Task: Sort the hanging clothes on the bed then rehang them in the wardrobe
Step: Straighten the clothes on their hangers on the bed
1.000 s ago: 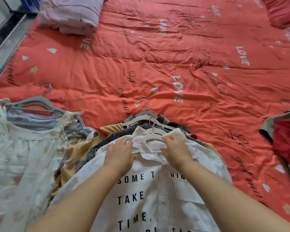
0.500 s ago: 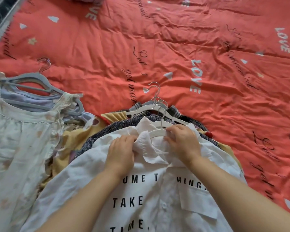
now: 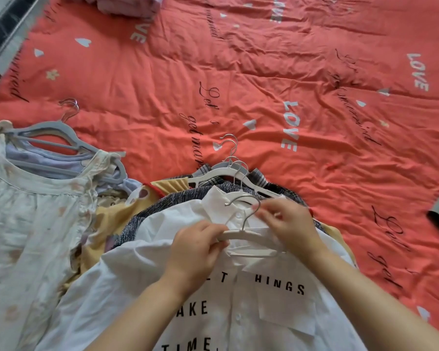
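White shirt, black lettering, chest pocket: top of pile on bed.
My left hand grips one end of the hanger at the collar; my right hand, blurred, pinches its wire.

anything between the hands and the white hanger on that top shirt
Nothing visible. The left hand grips the white hanger at its left end; the right hand is at its hook, grip too blurred to judge. The hanger lies atop the white shirt.
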{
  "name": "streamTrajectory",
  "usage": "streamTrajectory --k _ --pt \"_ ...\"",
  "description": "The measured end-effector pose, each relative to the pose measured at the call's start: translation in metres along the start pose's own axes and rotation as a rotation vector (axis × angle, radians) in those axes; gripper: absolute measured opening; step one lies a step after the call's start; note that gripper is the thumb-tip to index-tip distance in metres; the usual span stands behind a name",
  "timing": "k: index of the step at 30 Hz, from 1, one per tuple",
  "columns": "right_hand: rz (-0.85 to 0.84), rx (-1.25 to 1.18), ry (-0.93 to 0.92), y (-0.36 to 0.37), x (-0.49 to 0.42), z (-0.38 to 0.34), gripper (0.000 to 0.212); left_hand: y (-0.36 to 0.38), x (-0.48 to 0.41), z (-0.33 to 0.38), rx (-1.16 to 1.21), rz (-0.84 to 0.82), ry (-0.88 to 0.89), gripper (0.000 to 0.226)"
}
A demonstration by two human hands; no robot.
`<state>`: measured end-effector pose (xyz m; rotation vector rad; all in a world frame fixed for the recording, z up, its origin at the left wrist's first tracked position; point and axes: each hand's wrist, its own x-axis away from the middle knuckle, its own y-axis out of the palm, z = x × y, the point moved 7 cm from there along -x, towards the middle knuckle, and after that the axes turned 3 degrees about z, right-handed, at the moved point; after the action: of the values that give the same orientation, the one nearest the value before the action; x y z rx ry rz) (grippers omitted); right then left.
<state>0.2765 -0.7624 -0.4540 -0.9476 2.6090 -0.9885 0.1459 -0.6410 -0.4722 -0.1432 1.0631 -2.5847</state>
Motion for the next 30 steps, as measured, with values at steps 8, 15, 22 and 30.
streamTrajectory --k 8,15,22,30 --pt "-0.333 0.516 0.274 0.062 -0.067 0.065 0.008 0.004 0.001 -0.006 -0.019 0.069 0.049 0.033" --pt "-0.358 0.449 0.217 0.043 -0.060 0.046 0.011 -0.004 0.003 0.009 -0.013 0.152 0.138 0.024" --pt "-0.223 -0.228 0.349 -0.011 -0.004 -0.002 0.018 -0.027 -0.004 0.033 -0.118 0.352 0.152 0.015" --pt "-0.239 -0.346 0.348 -0.011 0.043 -0.008 0.018 -0.016 0.004 0.034 -0.257 0.059 0.138 0.072"
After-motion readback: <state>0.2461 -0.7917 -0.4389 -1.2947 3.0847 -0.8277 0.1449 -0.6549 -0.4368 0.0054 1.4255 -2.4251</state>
